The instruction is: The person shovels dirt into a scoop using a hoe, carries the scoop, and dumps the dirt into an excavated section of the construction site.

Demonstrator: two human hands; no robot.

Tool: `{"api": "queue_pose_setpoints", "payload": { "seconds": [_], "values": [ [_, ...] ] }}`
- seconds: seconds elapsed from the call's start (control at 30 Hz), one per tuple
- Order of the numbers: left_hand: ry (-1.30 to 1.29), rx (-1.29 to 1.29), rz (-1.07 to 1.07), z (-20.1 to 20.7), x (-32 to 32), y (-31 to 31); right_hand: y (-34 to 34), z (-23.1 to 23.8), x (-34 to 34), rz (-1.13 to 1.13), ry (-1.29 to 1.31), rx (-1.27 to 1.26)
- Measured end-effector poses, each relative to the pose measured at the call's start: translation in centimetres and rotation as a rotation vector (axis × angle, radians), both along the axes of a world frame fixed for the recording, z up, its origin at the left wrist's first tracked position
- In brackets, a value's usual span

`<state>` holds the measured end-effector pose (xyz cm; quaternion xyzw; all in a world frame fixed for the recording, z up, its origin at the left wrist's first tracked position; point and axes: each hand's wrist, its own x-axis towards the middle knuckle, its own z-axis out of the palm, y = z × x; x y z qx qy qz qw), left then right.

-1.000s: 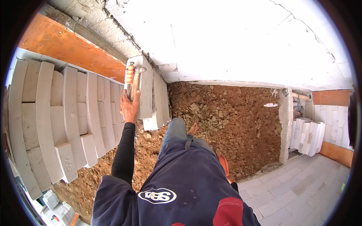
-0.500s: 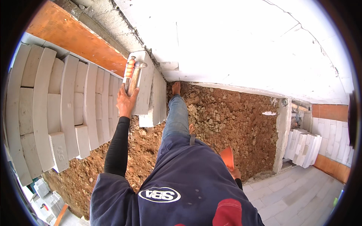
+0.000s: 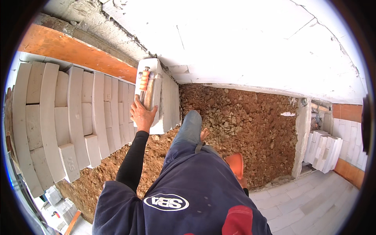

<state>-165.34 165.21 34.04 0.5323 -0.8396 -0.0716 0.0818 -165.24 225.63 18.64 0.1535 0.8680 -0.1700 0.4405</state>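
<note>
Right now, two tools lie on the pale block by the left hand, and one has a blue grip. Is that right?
No, the grip is orange, not blue, as the head view shows. Two tools do lie on the pale block by the left hand.

Reaching forward with the left arm point(image 3: 132, 162), nearly straight at the elbow, dark-sleeved down to the wrist. Left hand point(image 3: 143, 116) bare, back turned up, roughly in line with the forearm. Fingers point(image 3: 137, 102) pointing ahead, thumb spread well out to the right, loosely open. Right hand point(image 3: 243, 182) low beside the right hip, mostly hidden by the torso point(image 3: 192, 180); grip unreadable. Just a scrap of dark sleeve visible at that wrist. Ahead of the waist, one denim-clad knee point(image 3: 192, 119); near it, a bare foot point(image 3: 204, 134).
</note>
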Motion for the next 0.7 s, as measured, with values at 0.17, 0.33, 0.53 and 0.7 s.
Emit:
{"api": "queue_pose_setpoints", "payload": {
  "seconds": [0.17, 0.33, 0.53, 0.7],
  "values": [
    [0.047, 0.033, -0.030, 0.0, -1.5, -0.1, 4.1, -7.2, 4.2, -0.038, -0.093, 0.002],
    [0.059, 0.044, -0.003, 0.2, -0.6, -0.4, 2.4, -5.9, 2.1, -0.249, -0.041, -0.021],
    [0.068, 0.044, -0.020, -0.1, -1.3, 0.5, 3.7, -6.8, 1.0, -0.234, 0.081, 0.034],
    [0.047, 0.023, 0.022, -0.2, 0.1, -0.2, 0.7, -2.4, -0.7, -0.170, 0.095, -0.072]
  ]
}}
